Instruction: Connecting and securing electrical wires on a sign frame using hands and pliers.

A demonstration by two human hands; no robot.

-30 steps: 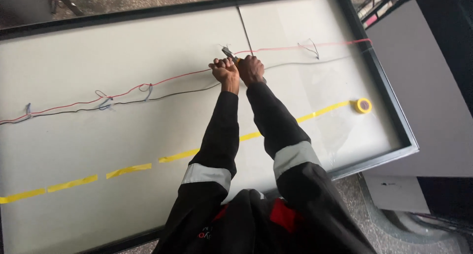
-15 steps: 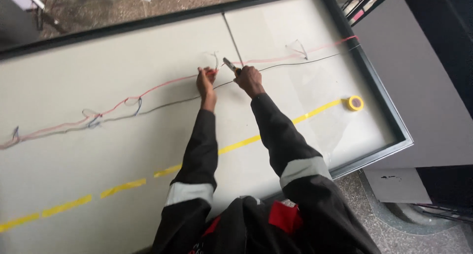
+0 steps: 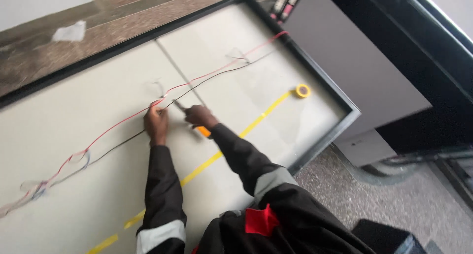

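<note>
Pale grey panel point(image 3: 74, 185) in a black frame point(image 3: 320, 141) fills most of the view, lying flat on a speckled floor point(image 3: 394, 205), with a grey cabinet point(image 3: 354, 62) beside its right edge. A yellow tape line point(image 3: 197, 168) runs across the panel to a tape roll point(image 3: 302, 90) lying near the frame. A red wire point(image 3: 123, 122) and a black wire point(image 3: 221, 74) run together along the panel, held down by clear tape patches at several spots, one near the right end and others toward the left; the stretch between the hands looks less fixed, so I judge the fastening partly done, with the middle left. The left hand point(image 3: 156, 122) presses on the wires with its fingers curled down onto them, pinning the red one. The right hand point(image 3: 199, 116) is closed around a tool point(image 3: 203, 131) with an orange handle, its slim tip point(image 3: 178, 105) pointing at the wires just beside the left hand.
</note>
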